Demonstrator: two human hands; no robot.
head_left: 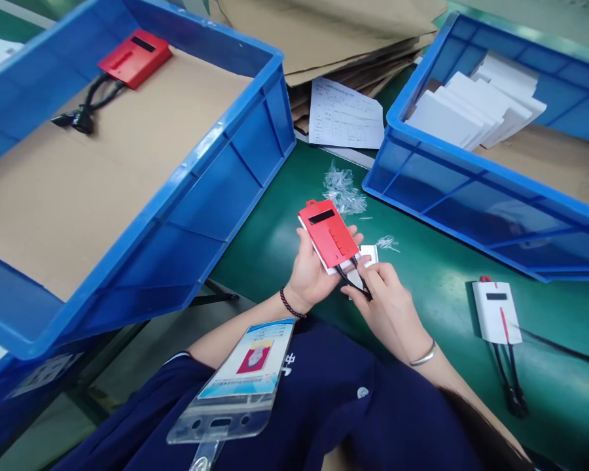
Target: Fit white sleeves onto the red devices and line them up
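A red-topped flat plastic device (330, 237) with a black window and a white underside rests in my left hand (310, 273), whose fingers curl round it from below. My right hand (387, 297) pinches the black cables (352, 280) that come out of its lower end. Under and beside the device a white plastic piece (370, 254) shows in part, mostly covered by my hands. Small clear plastic pieces (343, 190) lie heaped on the green table just beyond, with a smaller pile of thin clear bits (387, 243) to the right.
At left, a blue crate (245, 157) lined with cardboard holds another red device (136, 59) with black cables. A second blue crate (451, 196) at right holds white flat parts (476, 111). A white device (499, 311) lies on the green table (446, 261). Paper sheets (346, 114) lie behind.
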